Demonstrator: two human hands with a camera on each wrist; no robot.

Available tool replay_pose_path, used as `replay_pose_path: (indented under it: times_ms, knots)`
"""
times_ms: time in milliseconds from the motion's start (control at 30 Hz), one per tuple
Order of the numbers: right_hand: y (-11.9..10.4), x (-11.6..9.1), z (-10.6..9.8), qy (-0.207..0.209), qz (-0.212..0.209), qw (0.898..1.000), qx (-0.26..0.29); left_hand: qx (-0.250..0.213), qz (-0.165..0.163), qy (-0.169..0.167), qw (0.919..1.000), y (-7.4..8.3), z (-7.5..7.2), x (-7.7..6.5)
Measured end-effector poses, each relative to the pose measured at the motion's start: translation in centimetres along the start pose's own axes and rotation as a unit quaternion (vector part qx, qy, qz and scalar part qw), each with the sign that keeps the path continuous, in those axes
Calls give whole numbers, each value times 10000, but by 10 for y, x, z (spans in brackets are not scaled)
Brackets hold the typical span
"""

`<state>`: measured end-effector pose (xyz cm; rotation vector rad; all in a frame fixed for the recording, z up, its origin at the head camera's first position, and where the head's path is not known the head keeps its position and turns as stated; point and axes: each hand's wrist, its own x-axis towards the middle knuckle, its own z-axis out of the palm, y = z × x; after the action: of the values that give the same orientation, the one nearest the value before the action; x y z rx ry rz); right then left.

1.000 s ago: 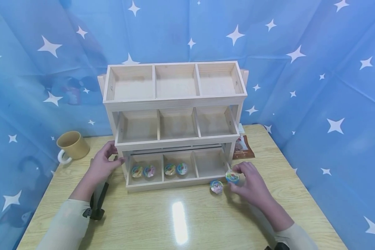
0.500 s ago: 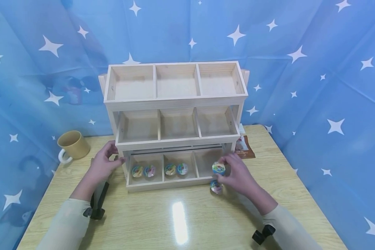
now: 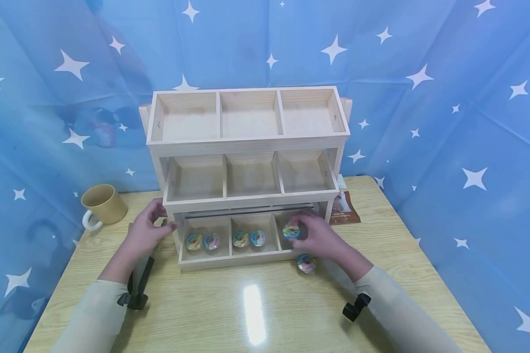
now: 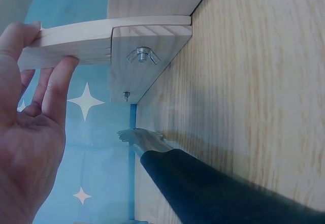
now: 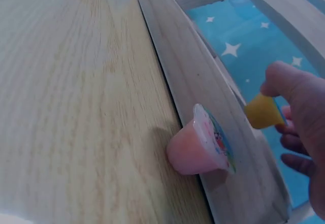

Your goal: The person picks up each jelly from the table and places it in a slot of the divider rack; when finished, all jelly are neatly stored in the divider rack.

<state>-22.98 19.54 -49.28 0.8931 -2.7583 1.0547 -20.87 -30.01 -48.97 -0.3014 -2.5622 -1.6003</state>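
Observation:
My right hand (image 3: 315, 236) pinches a jelly cup (image 3: 291, 232) between thumb and fingers, over the bottom tier's right compartment. In the right wrist view this cup is yellow (image 5: 263, 112). A pink jelly cup (image 5: 190, 148) lies tipped on its side on the table, against the front board of the wooden rack (image 3: 247, 144). My left hand (image 3: 147, 228) grips the rack's left upright (image 4: 76, 43), thumb on one side and fingers on the other. Two jelly cups (image 3: 202, 241) sit in the bottom left compartment and two more jelly cups (image 3: 249, 239) in the bottom middle one.
A tan mug (image 3: 103, 204) with a white handle stands at the back left. A brown packet (image 3: 344, 210) lies behind the rack's right side. Under my left forearm lies a black-handled tool (image 4: 203, 183) with a scalloped metal end. A blue starry cloth (image 3: 446, 122) hangs behind.
My right hand has carried the held jelly cup leftward, from right of the rack past the pink cup into the bottom right compartment. The left hand stays on the upright.

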Motion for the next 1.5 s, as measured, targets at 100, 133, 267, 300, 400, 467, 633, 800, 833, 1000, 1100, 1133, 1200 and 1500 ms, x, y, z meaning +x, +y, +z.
replay_pose_path:
  times_ms: [100, 133, 267, 300, 400, 467, 633, 800, 833, 1000, 1100, 1133, 1200, 1500]
  knots:
    - [1, 6, 2, -210, 18, 9997, -132, -65, 27, -10, 10000, -1, 0, 0]
    - [1, 7, 2, -257, 25, 9995, -165, -76, 28, -9, 10000, -1, 0, 0]
    - [2, 10, 3, -373, 82, 9990, -249, -62, 12, 2, 10000, -1, 0, 0]
    - [3, 11, 3, -399, 83, 9988, -265, -57, 8, 4, 10000, -1, 0, 0]
    - [6, 12, 5, -478, 28, 9984, -300, -65, 4, 9, 10000, 0, -1, 0]
    - [9, 13, 7, -545, -69, 9980, -311, -66, 7, 12, 10000, 0, -1, 0]
    - [12, 14, 10, -679, -328, 9965, -351, -50, 18, 27, 10000, 0, 0, 1]
    - [10, 15, 11, -842, -267, 9956, -319, -21, 4, 29, 10000, -1, 0, 1]
    - [10, 15, 11, -865, -255, 9954, -308, -23, -6, 27, 10000, -1, 0, 1]
    - [11, 16, 10, -940, -193, 9950, -282, -27, -49, 9, 10000, 1, -1, 0]
    - [11, 16, 10, -957, -150, 9949, -283, -26, -78, -5, 10000, 1, -1, 0]
    - [11, 16, 10, -961, -133, 9949, -282, -20, -83, -8, 10000, 2, -1, 0]
    - [11, 16, 10, -952, -112, 9950, -289, -8, -86, -2, 10000, 2, -1, 0]
    - [12, 14, 8, -946, 74, 9955, -87, 8, -30, 6, 10000, 0, 0, 0]
